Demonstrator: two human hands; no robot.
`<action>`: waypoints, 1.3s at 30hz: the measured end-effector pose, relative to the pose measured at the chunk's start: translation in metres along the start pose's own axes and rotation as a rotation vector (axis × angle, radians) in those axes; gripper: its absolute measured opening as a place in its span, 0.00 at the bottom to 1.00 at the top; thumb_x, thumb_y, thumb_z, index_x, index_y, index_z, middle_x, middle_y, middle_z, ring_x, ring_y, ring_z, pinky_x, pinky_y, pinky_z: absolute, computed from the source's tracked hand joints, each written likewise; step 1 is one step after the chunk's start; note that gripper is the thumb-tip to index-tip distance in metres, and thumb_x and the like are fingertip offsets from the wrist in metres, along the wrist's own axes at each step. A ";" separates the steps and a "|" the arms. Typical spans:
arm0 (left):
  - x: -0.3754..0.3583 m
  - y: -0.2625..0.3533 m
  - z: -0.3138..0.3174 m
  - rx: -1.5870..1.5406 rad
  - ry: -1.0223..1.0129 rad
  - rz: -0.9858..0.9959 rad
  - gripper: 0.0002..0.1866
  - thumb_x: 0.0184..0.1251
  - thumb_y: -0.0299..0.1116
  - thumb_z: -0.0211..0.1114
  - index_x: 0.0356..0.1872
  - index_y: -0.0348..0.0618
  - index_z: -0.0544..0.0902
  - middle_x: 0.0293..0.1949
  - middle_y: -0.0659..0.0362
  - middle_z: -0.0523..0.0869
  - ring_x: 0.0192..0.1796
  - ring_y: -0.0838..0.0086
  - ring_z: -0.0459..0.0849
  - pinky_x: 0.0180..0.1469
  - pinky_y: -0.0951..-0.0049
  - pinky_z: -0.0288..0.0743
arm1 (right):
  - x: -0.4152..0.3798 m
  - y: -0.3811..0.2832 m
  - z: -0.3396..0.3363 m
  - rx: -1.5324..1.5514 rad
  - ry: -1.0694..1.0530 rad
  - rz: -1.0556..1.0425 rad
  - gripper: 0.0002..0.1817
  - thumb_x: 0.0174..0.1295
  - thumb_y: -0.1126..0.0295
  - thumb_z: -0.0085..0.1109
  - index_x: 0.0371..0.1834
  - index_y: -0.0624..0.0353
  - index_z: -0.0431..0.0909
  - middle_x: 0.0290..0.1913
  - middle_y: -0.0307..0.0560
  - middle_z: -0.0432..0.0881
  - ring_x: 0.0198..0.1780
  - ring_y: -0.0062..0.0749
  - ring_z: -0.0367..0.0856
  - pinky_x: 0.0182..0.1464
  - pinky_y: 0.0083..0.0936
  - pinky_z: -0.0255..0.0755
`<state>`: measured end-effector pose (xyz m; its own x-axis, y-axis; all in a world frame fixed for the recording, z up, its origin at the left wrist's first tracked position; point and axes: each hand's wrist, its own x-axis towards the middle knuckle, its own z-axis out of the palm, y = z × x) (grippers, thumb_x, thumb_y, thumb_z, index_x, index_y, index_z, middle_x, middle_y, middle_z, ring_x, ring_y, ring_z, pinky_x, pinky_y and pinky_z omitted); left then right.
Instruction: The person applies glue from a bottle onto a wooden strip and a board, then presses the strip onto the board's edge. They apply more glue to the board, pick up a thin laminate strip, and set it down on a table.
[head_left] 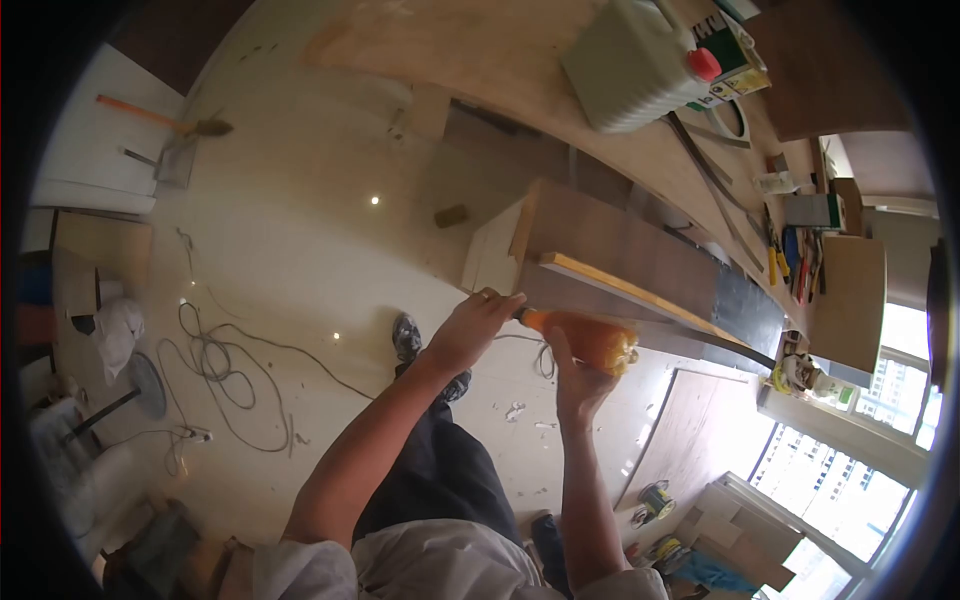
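A clear plastic bottle of orange liquid (598, 346) lies sideways in front of me, its neck toward the left and its base toward the right. My right hand (583, 385) is wrapped round the bottle's body from below. At the neck end, my left hand (480, 328) has its fingers closed about the dark cap, which they partly hide. Just beyond the bottle, a long narrow wood strip (640, 295) runs along a brown board (600, 237). A dark strip extends from it to the right.
A workbench (480, 55) holds a jug with a red cap (635, 70), thin strips and hand tools (790, 260). A coiled cable (225, 370) trails over the tiled floor at left, near a standing fan (148, 385). A wood panel (690, 425) lies at right, near windows.
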<state>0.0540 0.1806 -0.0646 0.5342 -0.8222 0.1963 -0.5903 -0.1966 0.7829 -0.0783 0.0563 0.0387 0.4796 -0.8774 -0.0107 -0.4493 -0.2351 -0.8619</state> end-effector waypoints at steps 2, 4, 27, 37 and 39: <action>0.001 0.001 -0.001 -0.010 0.004 0.000 0.21 0.75 0.26 0.70 0.67 0.39 0.81 0.49 0.50 0.91 0.54 0.53 0.89 0.60 0.56 0.84 | -0.001 0.003 0.007 0.054 -0.033 -0.020 0.23 0.61 0.74 0.84 0.57 0.64 0.85 0.54 0.49 0.90 0.53 0.34 0.91 0.59 0.29 0.86; 0.000 -0.004 0.003 -0.022 0.003 0.001 0.22 0.75 0.26 0.71 0.68 0.40 0.80 0.49 0.50 0.91 0.54 0.53 0.89 0.60 0.55 0.84 | 0.004 0.005 0.006 0.042 -0.044 -0.044 0.23 0.60 0.74 0.85 0.57 0.63 0.85 0.55 0.49 0.90 0.53 0.33 0.91 0.59 0.29 0.86; -0.156 -0.035 0.007 -0.223 -0.087 -0.467 0.20 0.71 0.23 0.73 0.63 0.42 0.85 0.53 0.47 0.91 0.57 0.47 0.87 0.62 0.51 0.81 | -0.003 -0.028 0.031 -0.094 0.029 -0.019 0.22 0.62 0.69 0.84 0.57 0.61 0.87 0.53 0.46 0.92 0.53 0.32 0.91 0.61 0.30 0.84; -0.220 -0.029 0.014 -0.191 -0.212 -0.540 0.19 0.71 0.26 0.74 0.62 0.42 0.85 0.56 0.46 0.90 0.62 0.47 0.86 0.66 0.51 0.80 | -0.006 -0.025 0.043 -0.109 0.026 -0.127 0.23 0.61 0.70 0.85 0.58 0.61 0.86 0.55 0.45 0.88 0.54 0.32 0.90 0.58 0.28 0.86; -0.228 -0.030 0.015 -0.196 -0.205 -0.546 0.19 0.71 0.26 0.73 0.62 0.41 0.85 0.56 0.45 0.90 0.63 0.48 0.86 0.67 0.51 0.79 | -0.008 -0.026 0.035 -0.256 0.049 -0.225 0.23 0.61 0.70 0.85 0.57 0.60 0.86 0.56 0.45 0.86 0.55 0.32 0.89 0.58 0.28 0.86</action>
<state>-0.0595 0.3662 -0.1421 0.5891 -0.7206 -0.3657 -0.1320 -0.5323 0.8362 -0.0438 0.0843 0.0432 0.5540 -0.8094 0.1948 -0.5139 -0.5166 -0.6849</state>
